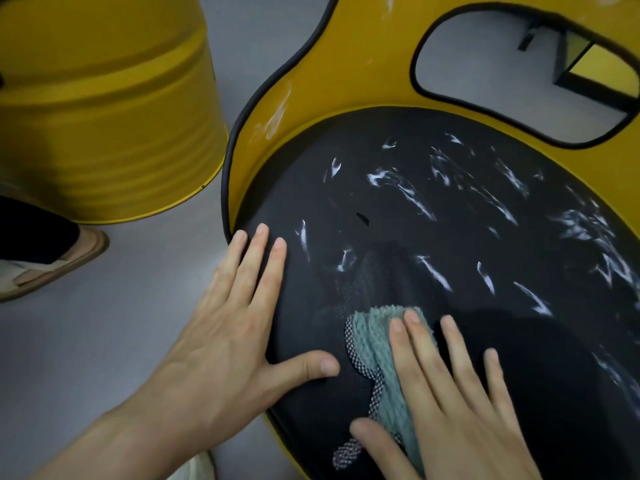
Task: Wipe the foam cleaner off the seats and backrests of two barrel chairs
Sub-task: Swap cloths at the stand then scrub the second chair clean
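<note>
Grey floor (pixel 104 358), smooth and matt, underlies the whole scene. Nearest item: right hand (pixel 460 403), fingers straight and spread, pressed flat on a teal cloth (pixel 381 348); the index and middle fingers lie on the cloth's pile, the ring and little fingers reach past its right edge onto the upholstery, and the thumb lies near its lower edge. Cloth: fluffy, with a black-and-white checked border on its left side, lying on the front part of the seat (pixel 433 230), mostly covered by the right hand. Left hand (pixel 221 334): flat, palm down, fingers straight and close together, thumb splayed toward the cloth but not touching it, resting on the seat's front-left edge just beside the cloth. Seat: round black cushion, dull and darker just ahead of the cloth. Foam streaks (pixel 398 185): thin white smears scattered over the middle, back and right of the seat, all beyond the fingertips of both hands. Backrest (pixel 363 57): curved yellow metal with black edge trim (pixel 227 161), carrying faint white foam smears (pixel 277 112) on its left inner face, and a rounded cut-out (pixel 485 64) showing floor behind. Second yellow barrel (pixel 104 116): ribbed, standing on the floor at far left, apart from the chair. Sandalled foot (pixel 52 261): at the left edge, beside that barrel's base.
</note>
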A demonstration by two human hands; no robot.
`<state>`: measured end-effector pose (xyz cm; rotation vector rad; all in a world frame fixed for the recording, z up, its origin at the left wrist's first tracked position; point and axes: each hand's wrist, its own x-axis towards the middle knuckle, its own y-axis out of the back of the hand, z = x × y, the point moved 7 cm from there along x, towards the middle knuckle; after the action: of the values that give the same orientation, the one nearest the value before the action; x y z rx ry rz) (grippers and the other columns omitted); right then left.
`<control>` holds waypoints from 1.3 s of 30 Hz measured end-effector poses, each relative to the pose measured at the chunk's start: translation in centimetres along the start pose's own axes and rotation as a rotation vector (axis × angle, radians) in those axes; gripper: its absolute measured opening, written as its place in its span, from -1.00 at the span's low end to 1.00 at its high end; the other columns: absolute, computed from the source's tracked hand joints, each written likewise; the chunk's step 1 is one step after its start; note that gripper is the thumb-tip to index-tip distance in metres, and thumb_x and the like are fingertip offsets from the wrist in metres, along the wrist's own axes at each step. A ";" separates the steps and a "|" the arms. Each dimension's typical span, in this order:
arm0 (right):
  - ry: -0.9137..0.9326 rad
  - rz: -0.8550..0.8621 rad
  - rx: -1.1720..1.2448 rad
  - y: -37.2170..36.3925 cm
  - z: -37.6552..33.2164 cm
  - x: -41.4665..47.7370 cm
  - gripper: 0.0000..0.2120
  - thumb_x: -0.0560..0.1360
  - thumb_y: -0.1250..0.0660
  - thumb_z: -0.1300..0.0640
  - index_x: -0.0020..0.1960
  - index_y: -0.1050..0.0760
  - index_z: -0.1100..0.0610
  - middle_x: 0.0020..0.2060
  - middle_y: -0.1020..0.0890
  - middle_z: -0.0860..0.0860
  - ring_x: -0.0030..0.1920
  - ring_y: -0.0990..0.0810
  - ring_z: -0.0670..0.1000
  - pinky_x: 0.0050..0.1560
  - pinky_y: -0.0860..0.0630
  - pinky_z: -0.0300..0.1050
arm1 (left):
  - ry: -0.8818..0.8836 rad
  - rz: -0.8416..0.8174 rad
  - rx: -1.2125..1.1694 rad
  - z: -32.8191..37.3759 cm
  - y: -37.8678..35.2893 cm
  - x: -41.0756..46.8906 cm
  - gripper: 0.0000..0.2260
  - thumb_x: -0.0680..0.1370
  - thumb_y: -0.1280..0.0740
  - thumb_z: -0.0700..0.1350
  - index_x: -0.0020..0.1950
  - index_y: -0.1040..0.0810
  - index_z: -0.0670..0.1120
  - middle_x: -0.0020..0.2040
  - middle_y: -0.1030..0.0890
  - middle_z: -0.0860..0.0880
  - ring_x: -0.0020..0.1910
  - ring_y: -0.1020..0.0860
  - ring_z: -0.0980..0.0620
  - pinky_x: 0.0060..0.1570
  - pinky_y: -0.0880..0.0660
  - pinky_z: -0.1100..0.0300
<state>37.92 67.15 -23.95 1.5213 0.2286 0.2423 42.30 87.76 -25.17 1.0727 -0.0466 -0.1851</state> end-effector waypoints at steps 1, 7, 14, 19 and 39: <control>0.009 -0.016 0.000 0.0 0.0 0.5 -0.12 0.54 0.12 -0.50 0.54 -0.34 0.12 0.52 -0.37 0.03 0.51 -0.32 0.22 0.36 -0.17 0.31 | 0.000 0.006 -0.006 0.0 0.0 0.0 0.12 0.27 0.15 0.74 0.61 0.35 0.09 0.57 0.46 0.21 0.54 0.46 0.17 0.54 0.20 0.11; -0.035 -0.121 0.100 0.0 -0.8 4.6 -0.12 0.53 0.20 -0.53 0.65 0.00 0.02 0.63 -0.07 -0.07 0.63 0.07 0.05 0.54 0.02 0.26 | -0.001 0.035 -0.005 0.1 -0.1 -0.1 0.09 0.32 0.13 0.71 0.64 0.29 0.08 0.60 0.41 0.20 0.56 0.42 0.17 0.55 0.15 0.08; -0.057 0.014 0.052 -0.4 -0.8 -0.5 -0.14 0.57 0.15 -0.45 0.52 -0.35 0.18 0.50 -0.40 0.09 0.50 -0.34 0.21 0.35 -0.22 0.38 | -0.001 0.049 -0.012 0.0 0.0 -0.1 0.07 0.32 0.14 0.71 0.63 0.29 0.09 0.59 0.42 0.22 0.56 0.42 0.17 0.53 0.17 0.12; -0.086 -0.021 0.081 0.3 -0.9 4.9 -0.22 0.63 0.24 -0.36 0.62 -0.15 0.14 0.60 -0.19 0.04 0.61 -0.08 0.12 0.49 -0.09 0.31 | -0.006 0.067 -0.023 0.1 -0.1 -0.1 0.05 0.35 0.12 0.70 0.64 0.25 0.08 0.61 0.38 0.22 0.57 0.39 0.18 0.53 0.15 0.12; -0.104 -0.063 0.080 -0.1 -0.9 3.9 -0.27 0.62 0.23 -0.38 0.64 -0.10 0.02 0.61 -0.16 0.00 0.61 -0.07 0.18 0.47 -0.12 0.36 | -0.005 0.071 -0.010 -0.1 -0.2 -0.1 0.06 0.37 0.09 0.69 0.66 0.22 0.06 0.63 0.33 0.18 0.59 0.36 0.15 0.55 0.11 0.06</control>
<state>41.33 69.18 -24.10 1.5986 0.2049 0.1049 42.19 87.73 -25.37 1.0592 -0.0878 -0.1240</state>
